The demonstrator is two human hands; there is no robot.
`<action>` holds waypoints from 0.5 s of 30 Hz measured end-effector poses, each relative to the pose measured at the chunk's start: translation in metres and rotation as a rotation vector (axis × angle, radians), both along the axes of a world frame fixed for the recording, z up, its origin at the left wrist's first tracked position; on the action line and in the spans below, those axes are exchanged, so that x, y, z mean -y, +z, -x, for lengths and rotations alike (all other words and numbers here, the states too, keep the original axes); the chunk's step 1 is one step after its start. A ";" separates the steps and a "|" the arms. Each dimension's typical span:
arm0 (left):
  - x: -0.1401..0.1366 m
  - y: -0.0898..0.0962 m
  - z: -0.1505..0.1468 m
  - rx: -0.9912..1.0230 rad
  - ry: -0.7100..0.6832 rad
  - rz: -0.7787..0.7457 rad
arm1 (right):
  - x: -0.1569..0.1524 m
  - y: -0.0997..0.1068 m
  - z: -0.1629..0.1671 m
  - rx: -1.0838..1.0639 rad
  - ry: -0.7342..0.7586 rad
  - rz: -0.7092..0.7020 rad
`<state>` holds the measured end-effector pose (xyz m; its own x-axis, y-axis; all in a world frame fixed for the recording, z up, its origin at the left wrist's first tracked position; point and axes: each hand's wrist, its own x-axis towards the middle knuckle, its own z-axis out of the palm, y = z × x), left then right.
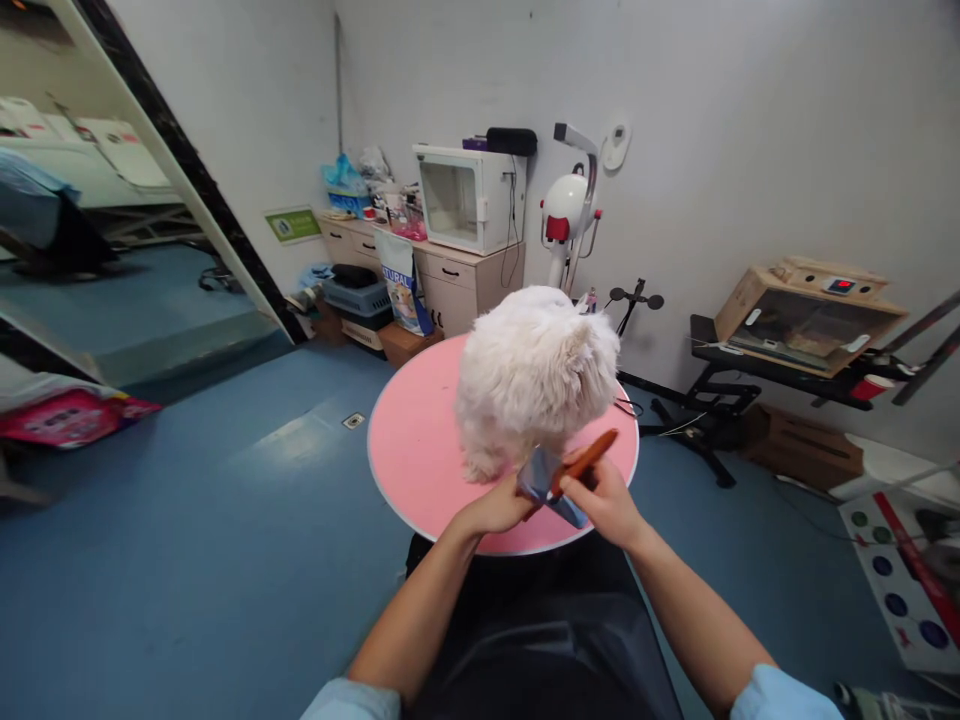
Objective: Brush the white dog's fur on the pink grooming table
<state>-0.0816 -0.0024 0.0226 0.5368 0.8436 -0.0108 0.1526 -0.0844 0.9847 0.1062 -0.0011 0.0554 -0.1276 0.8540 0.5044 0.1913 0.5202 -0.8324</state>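
First: "Where was the dog (525,370), and what were your hands doing?"

Second: "It was on the round pink table (409,430), head turned toward your right. Your right hand (611,508) was closed on what looked like a brush (598,452), by its orange-brown handle. The fingers of your left hand (495,508) were partly hidden at a blue-grey piece (537,473), so I couldn't tell whether they gripped that, part of the dog, or nothing."

First: "What might have gone wrong for you?"

Second: "A sudden jerk by the dog, I'd judge. Your hands were close together just in front of it, so a startled kick could have knocked the brush loose or driven it against your left fingers."

First: "And the coat?"

Second: "It looked thick and tufted. Had you pulled too hard, a snag could have tugged the skin and set off that very jerk."

First: "And the rim?"

Second: "Had it backed away from you unheld, a paw could have slipped over the edge toward the blue floor (300,560)."
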 end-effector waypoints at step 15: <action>-0.003 0.018 0.012 0.164 -0.122 0.057 | -0.004 0.005 -0.006 0.130 -0.041 -0.155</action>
<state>-0.0940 0.0006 0.0405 0.6335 0.7727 0.0393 -0.0181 -0.0360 0.9992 0.1122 0.0028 0.0604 -0.1668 0.7733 0.6117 0.3156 0.6297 -0.7099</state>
